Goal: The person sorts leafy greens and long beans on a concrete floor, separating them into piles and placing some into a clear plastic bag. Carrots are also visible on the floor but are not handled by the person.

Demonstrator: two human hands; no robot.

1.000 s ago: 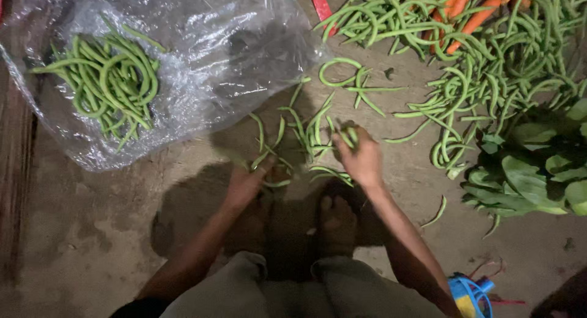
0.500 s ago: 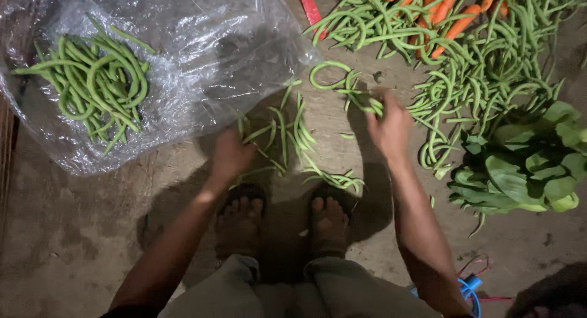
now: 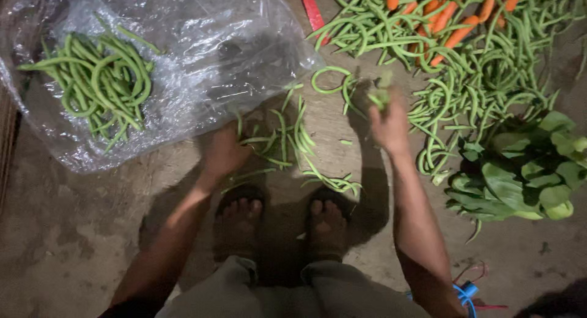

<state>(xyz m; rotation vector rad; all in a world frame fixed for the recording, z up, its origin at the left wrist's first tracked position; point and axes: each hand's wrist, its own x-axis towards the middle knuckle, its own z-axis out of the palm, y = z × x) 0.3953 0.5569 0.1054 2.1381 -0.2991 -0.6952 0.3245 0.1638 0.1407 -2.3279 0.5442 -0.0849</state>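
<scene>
My left hand (image 3: 223,151) rests on a loose bunch of long green beans (image 3: 287,140) lying on the dirt floor in front of my bare feet (image 3: 241,217), fingers closed over a few of them. My right hand (image 3: 388,119) is raised to the right of the bunch, shut on some green beans whose ends stick up, blurred. A large pile of long green beans (image 3: 483,92) mixed with orange carrots (image 3: 449,15) spreads at the upper right.
A crumpled clear plastic sheet (image 3: 202,61) at the upper left holds a heap of green beans (image 3: 101,82). Leafy greens (image 3: 520,171) lie at the right. A red strip (image 3: 312,12) lies at the top, and a blue object (image 3: 465,290) sits by my right leg.
My right hand has lifted off the floor bunch and moved up and right with beans in it. My left hand stayed on the bunch, which is now spread wider.
</scene>
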